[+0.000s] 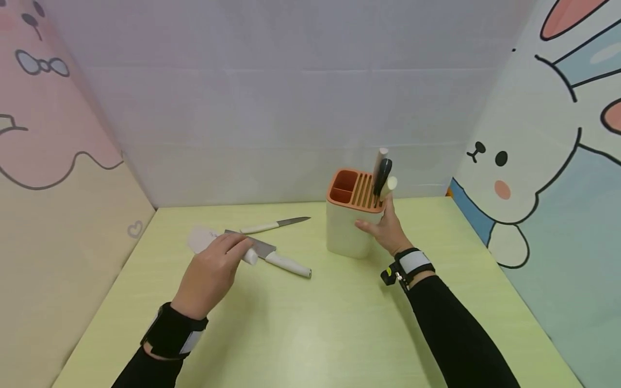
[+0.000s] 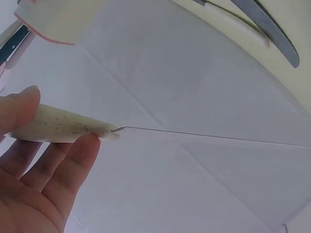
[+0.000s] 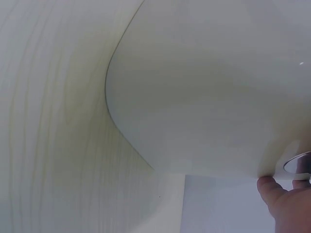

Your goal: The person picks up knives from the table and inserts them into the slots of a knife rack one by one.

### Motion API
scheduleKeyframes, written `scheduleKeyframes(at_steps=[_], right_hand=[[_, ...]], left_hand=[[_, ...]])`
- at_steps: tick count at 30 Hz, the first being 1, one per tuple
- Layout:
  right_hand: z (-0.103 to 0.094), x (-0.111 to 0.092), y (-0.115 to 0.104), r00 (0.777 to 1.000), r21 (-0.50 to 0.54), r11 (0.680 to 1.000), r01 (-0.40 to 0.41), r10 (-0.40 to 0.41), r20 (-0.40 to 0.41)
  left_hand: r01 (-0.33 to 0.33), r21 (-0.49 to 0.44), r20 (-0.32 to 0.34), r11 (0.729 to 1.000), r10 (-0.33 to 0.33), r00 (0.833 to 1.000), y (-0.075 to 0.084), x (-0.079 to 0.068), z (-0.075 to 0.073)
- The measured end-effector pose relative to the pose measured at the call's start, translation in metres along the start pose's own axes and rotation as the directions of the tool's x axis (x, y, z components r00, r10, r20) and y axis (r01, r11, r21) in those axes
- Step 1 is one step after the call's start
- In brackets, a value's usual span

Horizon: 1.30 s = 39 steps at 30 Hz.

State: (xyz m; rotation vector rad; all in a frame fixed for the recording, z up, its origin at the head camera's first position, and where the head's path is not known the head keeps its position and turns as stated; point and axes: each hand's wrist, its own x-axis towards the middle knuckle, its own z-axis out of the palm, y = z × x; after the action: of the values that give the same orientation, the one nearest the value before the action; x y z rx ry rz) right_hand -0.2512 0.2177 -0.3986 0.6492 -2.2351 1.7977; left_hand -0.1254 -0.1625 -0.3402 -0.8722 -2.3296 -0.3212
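Observation:
My left hand (image 1: 213,275) holds a knife by its pale handle (image 2: 68,124), thumb on one side and fingertips on the other. Its broad, whitish blade (image 1: 200,238) points left in the head view; the left wrist view catches the blade (image 2: 209,137) nearly edge-on. With my right hand (image 1: 388,229) I grip the right side of a white knife block (image 1: 346,231), thumb across its front. An orange slotted top (image 1: 363,191) covers the block. Out of its right side stick a black handle (image 1: 383,175) and two pale ones.
Beyond my left hand, a white-handled knife (image 1: 288,265) with a wide grey blade lies on the yellow table (image 1: 310,323). Behind it is a slimmer white-handled knife (image 1: 262,227), tip to the right. A pale wall (image 1: 291,108) rises at the table's back edge, with cartoon-printed panels at both sides.

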Motion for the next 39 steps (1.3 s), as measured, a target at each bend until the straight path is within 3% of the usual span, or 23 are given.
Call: scheduleKeyframes(at_steps=[4,7,11,16,21,23,26,28,32,35,39], right_hand=[[0.0,-0.001,0.001,1.0,-0.001,1.0,-0.016,0.016,0.0],[0.0,-0.002,0.001,0.999,-0.004,0.999,-0.037,0.037,0.006],[0.0,-0.002,0.002,1.0,0.0,1.0,-0.029,0.029,0.006],[-0.001,-0.002,0.002,1.0,-0.023,1.0,-0.004,0.004,0.005],[-0.001,-0.002,0.003,1.0,-0.035,0.999,0.006,-0.006,0.01],[-0.001,-0.003,0.003,1.0,-0.035,0.999,0.009,-0.009,0.011],[-0.001,-0.003,0.002,1.0,-0.027,1.0,0.008,-0.007,0.013],[-0.001,-0.003,0.002,1.0,-0.02,1.0,0.004,-0.003,0.012],[-0.001,-0.004,0.002,1.0,-0.012,1.0,-0.006,0.006,0.01],[0.0,-0.005,0.002,1.0,-0.015,1.0,-0.005,0.005,0.01],[0.001,-0.005,0.004,1.0,-0.02,1.0,0.005,-0.004,0.011]], left_hand=[[0.004,0.005,-0.045,1.0,-0.004,0.999,-0.004,0.004,-0.008],[0.002,-0.002,-0.115,1.0,-0.002,0.993,-0.006,0.006,-0.013],[0.024,-0.027,-0.241,0.999,-0.03,0.97,-0.009,0.009,-0.021],[0.074,-0.089,-0.393,0.993,-0.103,0.914,-0.013,0.012,-0.027],[0.098,-0.213,-0.506,0.972,-0.195,0.84,-0.009,0.018,-0.037],[0.099,-0.306,-0.52,0.947,-0.253,0.816,-0.004,0.022,-0.044],[0.091,-0.438,-0.509,0.894,-0.33,0.795,0.004,0.027,-0.053],[0.071,-0.504,-0.496,0.861,-0.357,0.791,0.005,0.03,-0.056],[0.021,-0.573,-0.488,0.82,-0.361,0.795,0.001,0.035,-0.056],[-0.032,-0.647,-0.485,0.762,-0.379,0.788,-0.003,0.038,-0.053],[-0.103,-0.743,-0.477,0.661,-0.416,0.774,-0.004,0.044,-0.053]])
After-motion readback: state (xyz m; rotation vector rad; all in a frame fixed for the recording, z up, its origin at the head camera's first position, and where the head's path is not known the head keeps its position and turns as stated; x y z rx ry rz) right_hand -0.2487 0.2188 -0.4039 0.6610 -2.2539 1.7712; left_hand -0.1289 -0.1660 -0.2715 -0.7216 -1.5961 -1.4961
